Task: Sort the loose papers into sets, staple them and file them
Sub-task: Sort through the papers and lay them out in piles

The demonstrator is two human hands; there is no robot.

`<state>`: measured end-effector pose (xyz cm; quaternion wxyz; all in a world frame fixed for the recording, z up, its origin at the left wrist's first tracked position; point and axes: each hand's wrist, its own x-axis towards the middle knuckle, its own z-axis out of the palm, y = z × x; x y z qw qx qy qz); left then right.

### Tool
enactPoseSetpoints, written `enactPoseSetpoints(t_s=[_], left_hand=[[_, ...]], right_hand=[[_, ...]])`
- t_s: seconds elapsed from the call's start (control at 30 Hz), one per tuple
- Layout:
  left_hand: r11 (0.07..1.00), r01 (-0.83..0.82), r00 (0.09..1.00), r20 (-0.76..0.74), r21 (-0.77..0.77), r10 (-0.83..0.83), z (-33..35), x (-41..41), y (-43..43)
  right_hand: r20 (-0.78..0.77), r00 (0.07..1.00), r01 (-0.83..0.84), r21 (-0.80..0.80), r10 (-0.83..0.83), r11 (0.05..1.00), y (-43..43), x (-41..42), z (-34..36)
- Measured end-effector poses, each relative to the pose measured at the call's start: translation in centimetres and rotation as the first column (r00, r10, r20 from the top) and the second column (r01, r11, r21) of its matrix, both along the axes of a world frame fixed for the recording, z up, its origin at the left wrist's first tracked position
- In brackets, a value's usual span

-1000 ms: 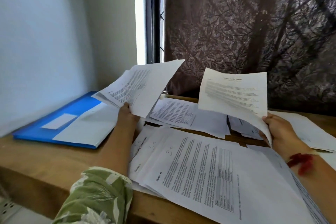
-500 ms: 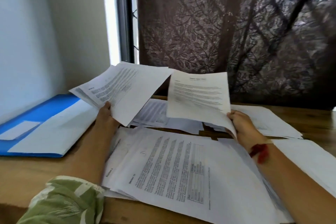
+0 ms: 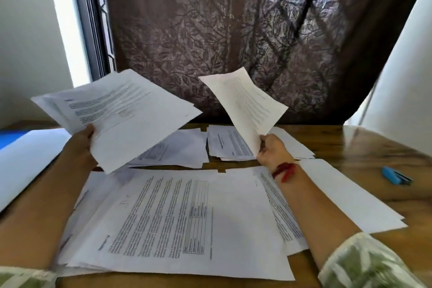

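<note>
Your landmark is the big pile of printed pages [image 3: 187,217] lying on the wooden table [image 3: 374,154] right in front of you. Your left hand [image 3: 83,140] is closed round the near edge of a bundle of sheets [image 3: 126,114], which it holds in the air above the pile's far left corner, tilted with the print facing you. Your right hand [image 3: 272,149] pinches the bottom corner of a single sheet [image 3: 247,105] and holds it up above the pile's far right side, almost on edge. A red thread [image 3: 284,169] circles that wrist. Just beyond the pile two smaller stacks [image 3: 224,145] lie flat, side by side. To the pile's right lie more white sheets [image 3: 350,199], and farther right, well apart, a blue stapler [image 3: 396,176] sits on bare wood. To the pile's left, a blue folder [image 3: 9,138] shows at the edge, mostly covered by white paper. A dark leaf-patterned curtain [image 3: 210,30] hangs behind everything.
</note>
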<state>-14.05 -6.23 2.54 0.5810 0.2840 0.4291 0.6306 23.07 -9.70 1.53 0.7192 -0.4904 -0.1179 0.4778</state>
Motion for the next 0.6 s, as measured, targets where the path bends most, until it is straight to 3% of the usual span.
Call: enactPoseSetpoints(t_s=[0.13,0.23,0.33,0.43,0.5,0.6], left_hand=[[0.997,-0.017,0.999,0.05,0.073,0.013,1.1,-0.4,-0.7],[0.995,-0.011,0.996,0.093,0.097,0.002,1.7,-0.2,-1.3],[0.997,0.0,0.996,0.094,0.074,-0.007,2.6,0.9,-1.5],[0.999,0.007,0.993,0.116,0.05,-0.013,3.3,2.2,-1.5],[0.999,-0.009,0.985,0.17,0.054,0.0,3.3,3.2,-2.1],[0.999,-0.006,0.974,0.225,0.035,-0.002,3.3,3.4,-2.6]], right_hand=[[0.005,0.991,-0.137,-0.06,0.137,0.989,-0.3,-0.4,-0.2],[-0.051,0.98,-0.194,0.001,0.194,0.981,-1.1,-0.9,1.4],[0.093,0.969,-0.225,-0.044,0.229,0.973,-2.4,-0.2,2.1],[0.271,0.901,-0.302,-0.167,0.338,0.939,-4.5,0.7,1.6],[0.392,0.838,-0.295,-0.261,0.38,0.919,-5.6,1.3,1.1],[0.617,0.675,-0.152,-0.419,0.404,0.895,-6.8,2.1,0.7]])
